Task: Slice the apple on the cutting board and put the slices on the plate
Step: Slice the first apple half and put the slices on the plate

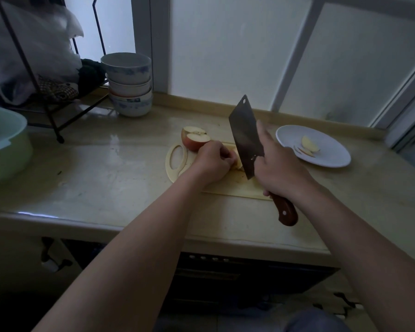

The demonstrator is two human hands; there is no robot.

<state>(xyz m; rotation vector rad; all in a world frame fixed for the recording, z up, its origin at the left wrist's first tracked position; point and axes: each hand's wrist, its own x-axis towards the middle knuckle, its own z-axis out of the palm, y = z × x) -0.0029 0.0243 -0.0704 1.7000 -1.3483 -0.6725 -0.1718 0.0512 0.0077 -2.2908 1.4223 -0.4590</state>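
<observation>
A pale cutting board (177, 167) lies on the counter. An apple half (194, 138), cut face up, sits at the board's far left corner. My left hand (213, 161) curls over an apple piece (237, 164) on the board, mostly hiding it. My right hand (277, 172) grips the wooden handle of a cleaver (246, 137), its forefinger stretched along the blade. The blade's heel is down by the apple piece and its tip points up and away. To the right, a white plate (331, 142) carries a few apple slices (308, 146).
Stacked bowls (129, 83) stand at the back left by the window. A black wire rack (53, 104) holds bags and cloths at the far left. A green basin (5, 140) sits at the left edge. The counter's front edge runs below my forearms.
</observation>
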